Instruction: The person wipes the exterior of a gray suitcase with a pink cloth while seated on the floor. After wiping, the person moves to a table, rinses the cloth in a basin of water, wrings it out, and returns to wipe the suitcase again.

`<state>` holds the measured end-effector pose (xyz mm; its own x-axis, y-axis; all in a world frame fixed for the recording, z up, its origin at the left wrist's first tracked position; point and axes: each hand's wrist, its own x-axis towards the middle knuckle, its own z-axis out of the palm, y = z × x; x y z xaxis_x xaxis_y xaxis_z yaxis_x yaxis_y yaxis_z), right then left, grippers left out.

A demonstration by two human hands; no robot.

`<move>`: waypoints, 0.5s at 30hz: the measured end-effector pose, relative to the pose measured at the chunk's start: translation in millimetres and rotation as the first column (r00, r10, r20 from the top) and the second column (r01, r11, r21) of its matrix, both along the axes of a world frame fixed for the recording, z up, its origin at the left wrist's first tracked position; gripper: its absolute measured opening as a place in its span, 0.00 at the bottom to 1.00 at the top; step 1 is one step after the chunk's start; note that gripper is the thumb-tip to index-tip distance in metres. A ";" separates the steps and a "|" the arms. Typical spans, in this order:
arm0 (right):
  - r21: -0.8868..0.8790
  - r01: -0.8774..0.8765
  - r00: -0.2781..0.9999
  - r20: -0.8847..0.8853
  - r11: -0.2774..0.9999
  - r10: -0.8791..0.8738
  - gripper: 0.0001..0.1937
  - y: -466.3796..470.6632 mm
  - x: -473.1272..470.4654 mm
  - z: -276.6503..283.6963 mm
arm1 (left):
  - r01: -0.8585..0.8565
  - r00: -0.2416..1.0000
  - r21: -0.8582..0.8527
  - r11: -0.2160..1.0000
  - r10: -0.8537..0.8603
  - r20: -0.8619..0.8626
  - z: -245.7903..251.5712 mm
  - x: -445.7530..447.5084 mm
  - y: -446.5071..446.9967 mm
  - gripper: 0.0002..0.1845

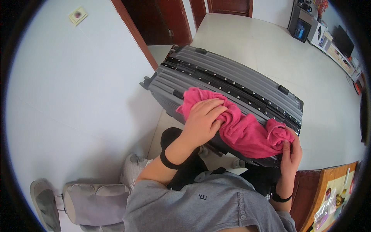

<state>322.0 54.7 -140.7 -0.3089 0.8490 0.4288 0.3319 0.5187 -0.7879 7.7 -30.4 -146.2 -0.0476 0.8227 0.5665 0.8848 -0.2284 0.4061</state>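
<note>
A grey hard-shell suitcase (220, 69) with ribbed sides and a black riveted frame lies on its side in front of me. Over its near edge is spread a crumpled pink towel (246, 133). My left hand (204, 119) presses the towel's left part onto the shell, fingers curled over the folds. My right hand (291, 150) pinches the bunched right end of the towel at the suitcase's right corner. The suitcase's near side is partly hidden by the towel and my arms.
A white wall (81, 87) runs along the left. Behind me on the left stands a padded grey seat (98, 203). A wooden table (314, 200) with plastic bags is close on my right. Further off are a low TV cabinet (333, 50) and a dark red door (162, 20).
</note>
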 end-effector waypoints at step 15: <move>0.092 -0.141 0.979 0.164 0.986 0.125 0.14 -15.1 7.0 12.8 | -0.477 0.879 0.259 0.840 0.446 0.169 -52.2 -58.3 -64.0 0.27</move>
